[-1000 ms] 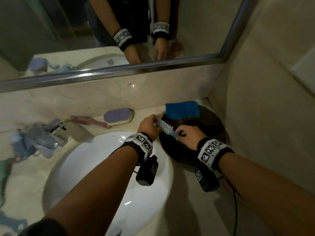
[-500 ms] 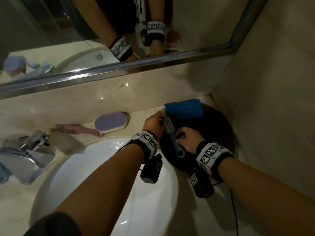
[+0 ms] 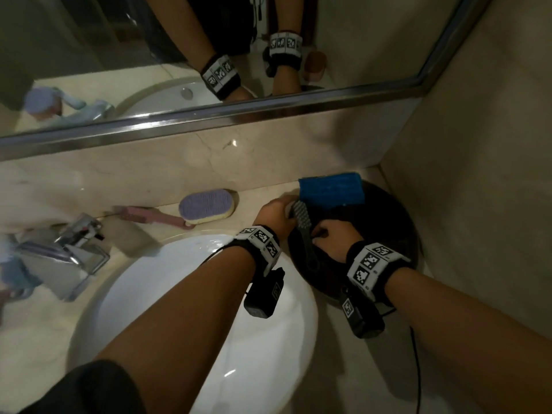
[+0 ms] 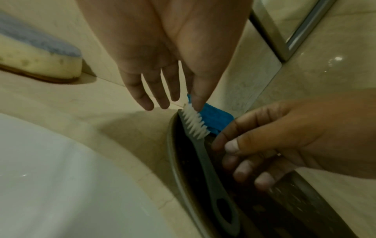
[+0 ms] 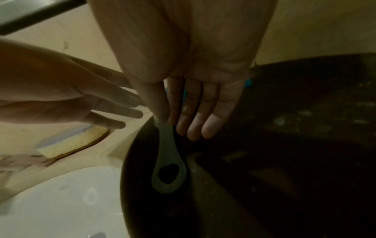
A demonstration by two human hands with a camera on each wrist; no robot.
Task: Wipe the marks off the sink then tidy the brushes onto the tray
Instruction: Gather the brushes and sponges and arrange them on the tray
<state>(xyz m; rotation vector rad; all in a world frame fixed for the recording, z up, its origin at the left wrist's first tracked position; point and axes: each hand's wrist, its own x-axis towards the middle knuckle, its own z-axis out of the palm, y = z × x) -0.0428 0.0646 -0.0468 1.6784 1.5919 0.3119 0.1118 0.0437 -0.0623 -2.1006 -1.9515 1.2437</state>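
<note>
A grey brush (image 3: 305,228) with white bristles lies on the left side of the dark round tray (image 3: 388,213), its head at the tray rim beside a blue sponge (image 3: 331,189). My left hand (image 3: 274,213) is at the brush head. Its fingers are straight and the thumb tip touches the bristles (image 4: 193,122). My right hand (image 3: 331,237) is at the brush's neck, thumb resting on the handle (image 5: 168,153), fingers (image 5: 195,125) nearly straight over the tray. The white sink (image 3: 179,294) is below my left forearm.
A purple-and-yellow scrub pad (image 3: 206,206) and a pink brush (image 3: 152,216) lie on the counter behind the sink. The chrome tap (image 3: 68,252) stands at the left. The mirror frame (image 3: 209,118) and side wall (image 3: 478,204) close in the tray's corner.
The grey brush swung round until its handle points towards me, then came down flat on the tray. My right hand's grip on it loosened.
</note>
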